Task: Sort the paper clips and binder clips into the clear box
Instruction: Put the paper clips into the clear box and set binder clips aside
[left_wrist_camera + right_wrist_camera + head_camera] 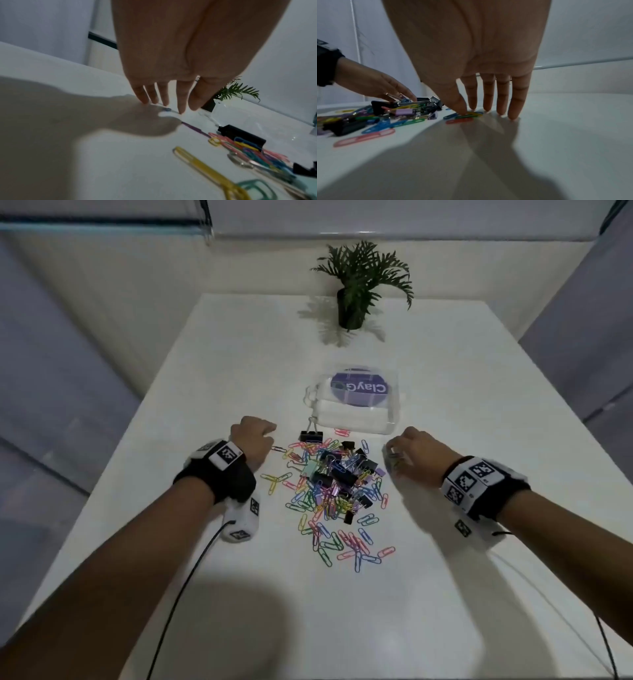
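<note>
Here, both hands [253, 436] [412, 453] flat-fingered on glossy table [445, 594], flanking wire paper clips [329, 501].

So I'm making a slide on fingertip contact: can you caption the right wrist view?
Right hand fingertips press paper clips on the white table beside the clip pile.
</note>
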